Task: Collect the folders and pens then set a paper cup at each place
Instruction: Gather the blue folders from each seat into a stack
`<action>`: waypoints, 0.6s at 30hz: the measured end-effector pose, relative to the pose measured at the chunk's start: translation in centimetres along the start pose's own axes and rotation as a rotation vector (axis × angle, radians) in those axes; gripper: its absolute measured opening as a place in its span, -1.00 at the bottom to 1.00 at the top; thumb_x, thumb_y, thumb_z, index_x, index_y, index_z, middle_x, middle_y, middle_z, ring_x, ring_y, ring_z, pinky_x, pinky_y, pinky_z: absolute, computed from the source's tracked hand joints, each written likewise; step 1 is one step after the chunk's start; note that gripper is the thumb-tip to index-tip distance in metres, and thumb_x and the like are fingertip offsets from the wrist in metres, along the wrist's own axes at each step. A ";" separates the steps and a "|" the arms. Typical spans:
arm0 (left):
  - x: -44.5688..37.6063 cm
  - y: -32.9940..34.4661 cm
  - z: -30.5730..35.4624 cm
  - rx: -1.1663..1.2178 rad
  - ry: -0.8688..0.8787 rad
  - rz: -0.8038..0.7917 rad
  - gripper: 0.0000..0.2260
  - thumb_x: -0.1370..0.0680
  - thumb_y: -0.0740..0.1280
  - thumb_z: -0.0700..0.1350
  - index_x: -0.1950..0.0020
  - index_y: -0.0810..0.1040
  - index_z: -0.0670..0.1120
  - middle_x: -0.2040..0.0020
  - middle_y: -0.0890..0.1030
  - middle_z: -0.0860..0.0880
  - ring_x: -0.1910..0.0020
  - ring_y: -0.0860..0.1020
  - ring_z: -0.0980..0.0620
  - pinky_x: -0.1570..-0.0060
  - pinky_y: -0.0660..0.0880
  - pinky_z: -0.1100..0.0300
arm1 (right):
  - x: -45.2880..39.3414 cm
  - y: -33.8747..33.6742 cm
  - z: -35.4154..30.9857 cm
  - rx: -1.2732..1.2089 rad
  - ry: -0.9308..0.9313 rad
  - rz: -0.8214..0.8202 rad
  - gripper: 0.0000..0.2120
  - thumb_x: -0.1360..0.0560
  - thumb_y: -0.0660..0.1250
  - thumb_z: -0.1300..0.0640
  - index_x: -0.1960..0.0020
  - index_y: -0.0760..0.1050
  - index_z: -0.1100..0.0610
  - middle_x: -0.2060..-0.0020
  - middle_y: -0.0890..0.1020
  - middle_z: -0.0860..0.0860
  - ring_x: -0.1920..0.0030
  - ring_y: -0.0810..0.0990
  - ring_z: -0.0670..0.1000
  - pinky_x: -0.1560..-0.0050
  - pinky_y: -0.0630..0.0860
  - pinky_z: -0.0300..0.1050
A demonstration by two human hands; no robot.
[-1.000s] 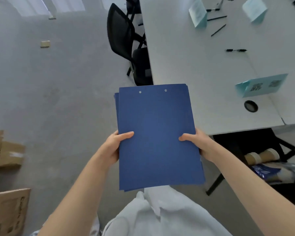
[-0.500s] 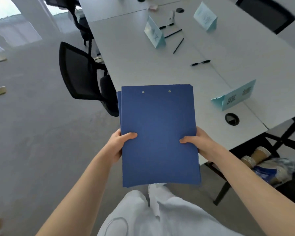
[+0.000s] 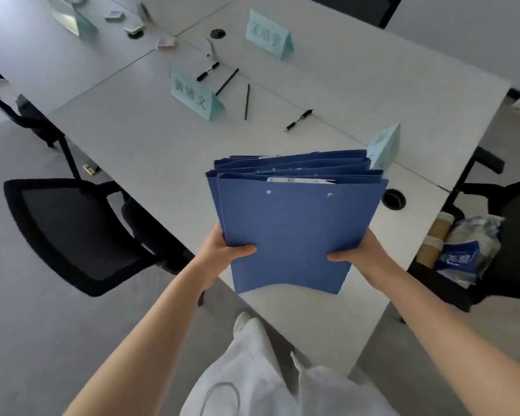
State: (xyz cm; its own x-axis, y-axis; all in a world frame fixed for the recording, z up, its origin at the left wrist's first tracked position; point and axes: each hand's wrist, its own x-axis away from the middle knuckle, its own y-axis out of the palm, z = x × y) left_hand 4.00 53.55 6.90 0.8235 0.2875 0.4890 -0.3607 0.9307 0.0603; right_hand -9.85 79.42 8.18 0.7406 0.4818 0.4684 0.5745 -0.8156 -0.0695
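1. We held a stack of blue folders (image 3: 291, 229) in both hands, over the near corner of the white table (image 3: 150, 151).
2. Left hand (image 3: 222, 250) gripped the stack's lower left edge, thumb curled on top of the front cover; right hand (image 3: 364, 255) gripped the lower right edge the same way, thumb on top.
3. Folders: matte dark blue, w/ two small pale rivets near the top of the front cover. Stack tilted away from us, far edges fanned apart so several layers showed, w/ white paper peeking out betw. them. Lower edge of front cover bowed slightly.
4. Pens still on the table beyond the stack: one capped pen (image 3: 298, 120) to the right, a thin black one (image 3: 246, 101) beside it, two more (image 3: 226, 82) (image 3: 207, 71) near the name cards.
5. Pale teal name card (image 3: 195, 96) stood mid-table, another (image 3: 267, 36) farther back, a third (image 3: 386, 145) just behind the stack's right corner.
6. Paper cups (image 3: 434, 241) lay in sleeves on a chair at right, next to a plastic bag (image 3: 460, 256). Black chair (image 3: 72, 229) stood at left.
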 end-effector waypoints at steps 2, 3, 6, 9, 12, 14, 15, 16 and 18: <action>-1.3 -0.7 0.8 -0.117 0.059 -0.018 -0.39 -0.37 0.51 -0.33 -0.36 0.41 -0.09 -0.21 0.62 -0.03 -0.16 0.60 0.09 -0.07 0.57 0.18 | 0.4 1.3 -0.2 0.023 -0.017 0.133 -0.30 -0.28 0.44 0.56 -0.22 0.46 -0.07 0.00 0.67 -0.23 -0.07 0.62 -0.17 0.07 0.57 -0.23; -1.9 -1.0 1.2 -0.175 0.091 -0.029 -0.43 -0.39 0.49 -0.36 -0.34 0.42 -0.10 -0.18 0.62 -0.01 -0.10 0.60 0.20 -0.01 0.56 0.29 | 0.7 1.7 -0.1 0.053 -0.023 0.192 -0.35 -0.31 0.45 0.54 -0.18 0.47 -0.07 0.06 0.66 -0.23 0.00 0.62 -0.22 0.14 0.56 -0.30; -3.1 -1.3 1.9 -0.309 0.172 -0.041 -0.45 -0.41 0.47 -0.39 -0.32 0.39 -0.06 -0.13 0.55 0.14 0.01 0.54 0.42 0.09 0.47 0.50 | 1.3 3.1 0.5 0.161 0.023 0.335 -0.58 -0.39 0.47 0.40 -0.22 0.52 0.21 0.05 0.60 0.00 -0.05 0.61 0.01 0.18 0.46 -0.37; -3.8 -1.4 2.1 -0.371 0.182 -0.074 -0.45 -0.40 0.47 -0.39 -0.32 0.41 -0.09 -0.07 0.52 0.19 0.02 0.52 0.36 0.11 0.46 0.54 | 2.3 3.8 1.8 0.139 -0.048 0.460 -0.60 -0.38 0.47 0.43 -0.19 0.51 0.25 -0.02 0.61 0.07 0.00 0.61 -0.17 0.15 0.47 -0.45; -4.0 -1.5 1.8 -0.431 0.195 -0.112 -0.45 -0.37 0.50 -0.39 -0.28 0.44 -0.08 -0.08 0.55 0.16 0.02 0.54 0.39 0.06 0.48 0.49 | 3.4 4.2 2.0 0.042 -0.095 0.473 -0.56 -0.35 0.46 0.50 -0.03 0.50 0.04 0.09 0.59 -0.12 0.18 0.55 -0.45 0.21 0.44 -0.55; -4.3 -1.3 1.8 -0.466 0.204 -0.140 -0.46 -0.35 0.52 -0.39 -0.26 0.45 -0.08 -0.08 0.56 0.13 0.02 0.54 0.43 0.06 0.49 0.46 | 3.6 4.1 2.3 0.013 -0.107 0.466 -0.53 -0.37 0.45 0.49 -0.01 0.48 -0.04 0.08 0.57 -0.17 0.17 0.55 -0.46 0.19 0.44 -0.56; -4.4 -1.1 1.9 -0.474 0.207 -0.143 -0.46 -0.35 0.52 -0.40 -0.24 0.45 -0.08 -0.07 0.56 0.14 0.03 0.53 0.45 0.07 0.48 0.46 | 3.5 3.8 2.7 0.030 -0.105 0.466 -0.52 -0.37 0.45 0.47 0.00 0.47 -0.07 0.08 0.57 -0.19 0.16 0.55 -0.45 0.18 0.44 -0.56; -4.4 -0.9 1.9 -0.480 0.207 -0.139 -0.46 -0.35 0.51 -0.41 -0.22 0.45 -0.07 -0.05 0.55 0.15 0.05 0.52 0.48 0.10 0.47 0.49 | 3.5 3.8 2.6 0.042 -0.088 0.457 -0.52 -0.38 0.46 0.44 0.01 0.46 -0.11 0.08 0.56 -0.21 0.15 0.56 -0.43 0.17 0.44 -0.56; -4.4 -0.6 2.1 -0.500 0.199 -0.139 -0.46 -0.35 0.51 -0.42 -0.20 0.43 -0.04 -0.03 0.53 0.19 0.08 0.50 0.53 0.14 0.44 0.56 | 3.4 3.5 2.8 0.070 -0.067 0.430 -0.53 -0.39 0.47 0.40 0.01 0.43 -0.13 0.09 0.52 -0.25 0.13 0.54 -0.34 0.17 0.43 -0.58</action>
State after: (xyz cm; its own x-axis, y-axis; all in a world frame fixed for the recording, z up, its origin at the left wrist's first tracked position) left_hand -0.30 51.25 6.50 0.9329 0.1465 0.3288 -0.0314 0.9430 -0.3313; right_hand -4.36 79.05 7.09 0.9373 0.1247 0.3255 0.2292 -0.9239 -0.3063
